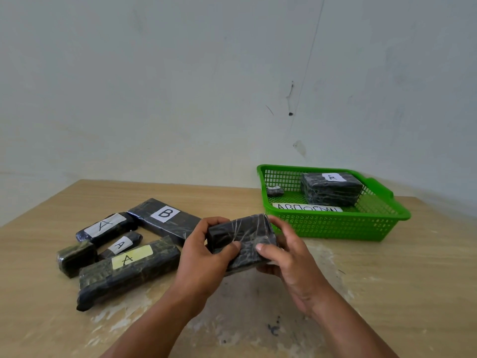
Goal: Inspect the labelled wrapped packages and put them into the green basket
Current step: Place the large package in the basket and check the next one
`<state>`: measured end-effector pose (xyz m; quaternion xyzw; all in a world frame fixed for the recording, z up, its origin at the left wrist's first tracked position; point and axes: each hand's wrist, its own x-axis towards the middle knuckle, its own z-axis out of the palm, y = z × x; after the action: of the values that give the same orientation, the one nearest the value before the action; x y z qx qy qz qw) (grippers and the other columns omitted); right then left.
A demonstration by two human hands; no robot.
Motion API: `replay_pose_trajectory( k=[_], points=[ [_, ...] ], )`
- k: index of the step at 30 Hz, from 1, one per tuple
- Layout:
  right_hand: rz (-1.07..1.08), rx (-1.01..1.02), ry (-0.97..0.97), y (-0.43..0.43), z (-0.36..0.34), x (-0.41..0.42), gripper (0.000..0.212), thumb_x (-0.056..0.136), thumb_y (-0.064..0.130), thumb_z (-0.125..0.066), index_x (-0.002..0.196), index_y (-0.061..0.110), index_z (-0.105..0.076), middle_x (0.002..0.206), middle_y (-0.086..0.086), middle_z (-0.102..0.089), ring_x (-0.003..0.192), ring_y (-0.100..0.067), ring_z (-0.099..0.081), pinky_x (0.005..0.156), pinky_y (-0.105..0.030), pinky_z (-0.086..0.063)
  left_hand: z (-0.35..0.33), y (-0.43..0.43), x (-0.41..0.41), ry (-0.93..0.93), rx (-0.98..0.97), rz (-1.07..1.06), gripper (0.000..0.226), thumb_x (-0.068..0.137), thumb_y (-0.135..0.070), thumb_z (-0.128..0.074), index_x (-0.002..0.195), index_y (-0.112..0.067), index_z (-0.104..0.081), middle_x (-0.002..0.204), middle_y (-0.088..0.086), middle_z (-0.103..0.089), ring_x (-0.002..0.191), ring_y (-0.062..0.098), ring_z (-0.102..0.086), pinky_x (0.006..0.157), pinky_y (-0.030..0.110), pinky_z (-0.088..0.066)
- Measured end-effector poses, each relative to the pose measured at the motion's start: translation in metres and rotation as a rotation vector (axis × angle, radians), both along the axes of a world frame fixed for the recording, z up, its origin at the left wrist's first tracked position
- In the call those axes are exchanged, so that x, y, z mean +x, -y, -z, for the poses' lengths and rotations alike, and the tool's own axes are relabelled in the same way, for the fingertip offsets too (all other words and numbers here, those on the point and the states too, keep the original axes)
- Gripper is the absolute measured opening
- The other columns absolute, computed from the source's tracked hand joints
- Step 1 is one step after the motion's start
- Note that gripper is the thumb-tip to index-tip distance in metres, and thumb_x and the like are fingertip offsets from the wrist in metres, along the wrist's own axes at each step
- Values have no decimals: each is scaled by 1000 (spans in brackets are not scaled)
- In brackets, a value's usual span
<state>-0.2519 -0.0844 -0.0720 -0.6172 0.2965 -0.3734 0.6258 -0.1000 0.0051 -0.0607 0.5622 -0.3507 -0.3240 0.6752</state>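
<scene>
Together, the left hand [204,251] and the right hand [289,257] clamp one dark held package [242,236] between them. The thumbs press on its near face and the fingers curl over its far edge. It is held above the desk [387,280], just before the near left corner of the green basket [335,227]. Only dark, film-wrapped faces are turned to the camera; its ends and underside are hidden by the palms.

Inside the basket, a large A package [331,189] sits at the back right. At the back left is a tiny package [275,191] whose label is too small to read. A white paper strip [308,208] lies along the near wall, its lettering cut off by the rim.

Well left of the basket, five more packages lie close together on the desk. The B package [165,219] is nearest the basket. Farther left lie a white-labelled A package [105,226], a slim A package [120,245], a long yellow-labelled A package [129,270] and, farthest, a short block [76,258] whose markings cannot be made out.
</scene>
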Motion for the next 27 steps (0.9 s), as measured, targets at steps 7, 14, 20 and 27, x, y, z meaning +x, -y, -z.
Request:
replay_pose_trajectory(
  k=[7,14,20,27],
  points=[
    [116,-81,13,2,1,0,68,70,31,-85,130,32,-54,108,-9,-77,100,-22,-76,93,-44,-63,3,0,5,88,34,-37,27,83,-8,-83,99,-17,-63,97,5,-74,87,18,-75,65,27,-61],
    [165,-248,42,3,2,-2,54,73,22,-89,123,23,-67,109,4,-78,104,-14,-74,81,-29,-62,9,3,5,324,73,-184,23,82,-29,-85,93,-30,-66,97,-7,-75,93,16,-73,85,46,-63],
    [126,-416,0,7,3,-3,52,74,15,-86,117,39,-69,115,4,-74,111,-22,-71,94,-47,-62,4,-3,1,223,17,0,37,78,-49,-83,103,-28,-65,107,-8,-75,116,11,-66,100,44,-56],
    [44,-466,-1,6,6,-1,65,81,16,-85,138,38,-62,133,-1,-67,125,-24,-65,108,-45,-53,1,-4,-4,47,38,4,34,89,-40,-77,102,-14,-60,96,-6,-76,95,14,-76,98,50,-57]
  ],
)
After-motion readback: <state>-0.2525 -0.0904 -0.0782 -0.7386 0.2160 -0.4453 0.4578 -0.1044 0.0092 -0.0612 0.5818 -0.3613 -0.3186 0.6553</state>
